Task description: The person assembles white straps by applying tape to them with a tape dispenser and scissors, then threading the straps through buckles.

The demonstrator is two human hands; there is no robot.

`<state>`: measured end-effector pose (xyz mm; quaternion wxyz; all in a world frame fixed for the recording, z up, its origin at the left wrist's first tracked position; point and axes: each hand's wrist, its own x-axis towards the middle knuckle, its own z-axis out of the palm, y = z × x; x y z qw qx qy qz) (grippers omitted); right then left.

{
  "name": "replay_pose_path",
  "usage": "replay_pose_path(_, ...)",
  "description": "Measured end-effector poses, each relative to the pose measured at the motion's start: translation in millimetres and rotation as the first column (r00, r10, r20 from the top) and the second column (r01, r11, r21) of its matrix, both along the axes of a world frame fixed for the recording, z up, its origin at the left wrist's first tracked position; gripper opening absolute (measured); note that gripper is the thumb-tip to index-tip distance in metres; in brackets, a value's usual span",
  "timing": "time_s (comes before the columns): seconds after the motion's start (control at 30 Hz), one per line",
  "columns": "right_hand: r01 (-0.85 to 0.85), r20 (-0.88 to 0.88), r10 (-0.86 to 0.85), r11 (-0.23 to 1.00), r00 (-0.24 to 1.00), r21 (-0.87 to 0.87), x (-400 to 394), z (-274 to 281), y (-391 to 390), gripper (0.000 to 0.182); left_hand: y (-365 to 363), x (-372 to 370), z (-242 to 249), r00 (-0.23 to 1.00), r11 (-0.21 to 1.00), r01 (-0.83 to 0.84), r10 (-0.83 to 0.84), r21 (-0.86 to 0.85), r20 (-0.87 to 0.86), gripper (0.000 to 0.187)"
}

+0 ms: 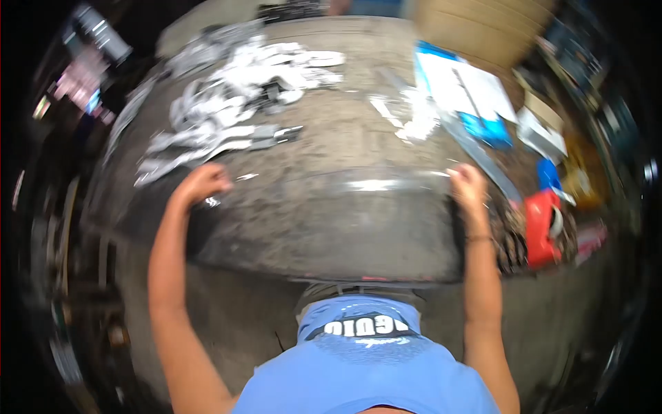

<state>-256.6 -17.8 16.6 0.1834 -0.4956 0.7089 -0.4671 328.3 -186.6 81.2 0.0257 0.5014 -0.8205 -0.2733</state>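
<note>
Table: A worn dark tabletop, read here as a clock face with 12 at the far edge and 6 at the person's body.
Clear plastic: A see-through sheet spanned the near half between both hands, shiny along its upper edge; whether it touched the tabletop could not be told.
Left hand: Towards 8 o'clock, the left hand had its fingers curled closed on the sheet's left end, slightly blurred.
Right hand: Just past 3 o'clock, the right hand pinched the sheet's right end, thumb and fingers together.
White heap: A tangled pile of white strips lay at 10 to 11 o'clock, beyond the left hand.
Right side: A blue-edged white packet lay between 2 and 3; a red object sat at 4.
Far side: A cardboard box stood at 2, beyond the packet.
Person: A blue shirt showed at 6.
</note>
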Motion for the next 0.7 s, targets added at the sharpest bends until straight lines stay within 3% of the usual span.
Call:
replay_pose_path(0.03,-0.064,-0.111,0.054,0.994,0.992,-0.088,9,-6,-9,0.024,-2,5,-5,0.996,0.991,-0.087,0.088,-0.098,0.008,0.022)
replay_pose_path(0.1,-0.064,-0.061,0.066,0.997,0.996,0.033,26,-22,-22,0.023,-15,20,-17,0.967,0.971,-0.126,0.167,-0.205,0.193,0.026)
replay_pose_path(0.13,-0.03,-0.178,0.04,0.998,0.983,0.054,34,-28,-25,0.026,-20,28,-31,0.948,0.945,-0.097,0.182,-0.312,0.259,0.027)
replay_pose_path(0.23,0.048,-0.277,0.005,0.982,0.961,0.184,33,-23,-23,0.027,-20,22,-43,0.905,0.917,-0.145,0.275,-0.373,0.324,0.026)
replay_pose_path(0.3,0.02,-0.279,-0.013,1.0,0.96,0.023,10,-8,-14,0.029,-19,28,-51,0.921,0.904,-0.154,0.277,-0.398,0.275,0.038)
replay_pose_path(0.37,0.17,-0.369,-0.175,0.984,0.913,-0.048,-47,1,-1,0.026,-8,17,-41,0.836,0.887,-0.151,0.35,-0.435,0.422,0.061)
replay_pose_path(0.43,0.278,-0.566,-0.281,0.956,0.775,-0.095,-120,-10,15,0.025,-14,28,-58,0.862,0.857,-0.133,0.348,-0.498,0.368,0.063)
replay_pose_path(0.53,0.482,-0.693,-0.214,0.849,0.688,0.216,-167,-1,45,0.044,-19,25,-68,0.904,0.792,-0.112,0.332,-0.6,0.269,0.064)
replay_pose_path(0.6,0.478,-0.692,-0.105,0.795,0.714,0.373,-191,-12,47,0.049,-26,4,-69,0.976,0.75,-0.066,0.185,-0.658,0.113,0.062)
replay_pose_path(0.63,0.471,-0.692,-0.1,0.8,0.715,0.371,-200,-13,46,0.049,-26,-12,-68,0.986,0.757,-0.066,0.15,-0.65,0.075,0.06)
replay_pose_path(0.7,0.337,-0.533,-0.01,0.786,0.846,0.519,-207,-7,43,0.053,-14,-61,-48,0.995,0.765,-0.053,0.099,-0.642,0.035,0.059)
